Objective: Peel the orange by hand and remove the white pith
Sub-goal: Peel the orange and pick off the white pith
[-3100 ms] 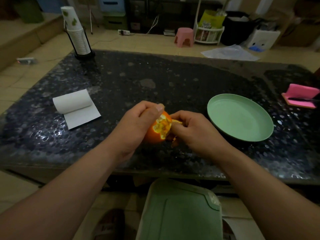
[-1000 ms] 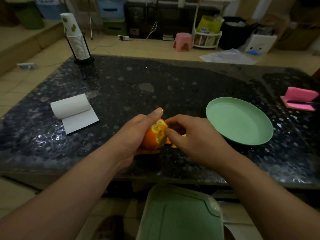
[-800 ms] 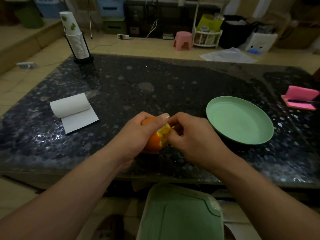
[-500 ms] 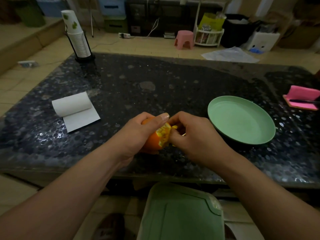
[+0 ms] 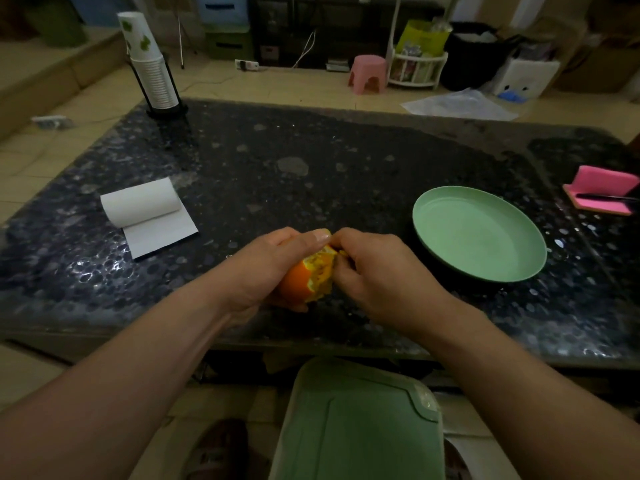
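Observation:
A partly peeled orange is held just above the near edge of the dark speckled table. Its right side is stripped, showing pale yellow pith and torn rind. My left hand grips the orange from the left, thumb lying over its top. My right hand is pressed against the stripped side, its fingertips curled in and pinching the peel at the top of the orange. What lies under my right fingers is hidden.
An empty green plate sits right of my hands. A roll of white paper lies at the left, a cup dispenser at the far left corner, a pink holder at the right edge. A green bin lid is below the table edge.
A second ago my left thumb was lifted and my right fingers were lower on the stripped side. Now the thumb lies over the top and my right fingertips pinch there.

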Action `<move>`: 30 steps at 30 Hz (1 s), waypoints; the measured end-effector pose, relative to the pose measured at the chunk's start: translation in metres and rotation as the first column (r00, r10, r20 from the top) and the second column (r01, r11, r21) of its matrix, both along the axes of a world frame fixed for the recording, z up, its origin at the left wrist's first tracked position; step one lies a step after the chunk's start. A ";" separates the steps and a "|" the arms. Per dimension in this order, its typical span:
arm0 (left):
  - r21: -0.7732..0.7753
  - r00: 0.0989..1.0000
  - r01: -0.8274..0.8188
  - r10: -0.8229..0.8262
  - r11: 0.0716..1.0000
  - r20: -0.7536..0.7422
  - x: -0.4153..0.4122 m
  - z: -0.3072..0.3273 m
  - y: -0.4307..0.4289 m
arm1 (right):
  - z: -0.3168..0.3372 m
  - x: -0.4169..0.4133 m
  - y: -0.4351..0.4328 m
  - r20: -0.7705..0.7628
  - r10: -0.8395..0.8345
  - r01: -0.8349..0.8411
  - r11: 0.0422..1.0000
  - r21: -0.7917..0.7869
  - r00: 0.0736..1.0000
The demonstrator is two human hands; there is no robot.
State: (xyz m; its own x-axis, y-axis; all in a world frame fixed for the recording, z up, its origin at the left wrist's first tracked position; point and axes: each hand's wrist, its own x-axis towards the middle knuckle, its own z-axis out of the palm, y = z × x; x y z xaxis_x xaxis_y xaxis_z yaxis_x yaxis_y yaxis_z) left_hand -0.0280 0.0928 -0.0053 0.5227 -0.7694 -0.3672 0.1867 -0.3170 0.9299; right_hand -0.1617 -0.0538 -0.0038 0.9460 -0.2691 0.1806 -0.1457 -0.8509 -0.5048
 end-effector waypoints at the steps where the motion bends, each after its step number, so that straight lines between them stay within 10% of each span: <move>1: -0.003 1.000 0.004 -0.004 1.000 -0.011 0.000 0.000 0.000 | -0.001 0.000 -0.001 0.014 -0.002 0.002 1.000 0.007 1.000; 22: 0.019 0.990 0.088 -0.085 0.996 -0.108 0.010 0.006 0.010 | -0.002 0.000 -0.010 -0.005 -0.002 0.003 0.910 0.414 1.000; 30: -0.014 0.997 0.077 -0.078 0.997 -0.024 0.003 0.002 -0.002 | -0.003 0.002 -0.010 -0.005 -0.059 0.059 0.976 0.208 0.998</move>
State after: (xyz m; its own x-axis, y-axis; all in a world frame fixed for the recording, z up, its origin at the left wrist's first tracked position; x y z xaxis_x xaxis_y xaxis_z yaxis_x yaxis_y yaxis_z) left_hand -0.0249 0.0909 -0.0033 0.4524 -0.8119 -0.3690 0.1845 -0.3196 0.9294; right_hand -0.1600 -0.0639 -0.0069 0.9272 -0.3560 0.1164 -0.1914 -0.7174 -0.6698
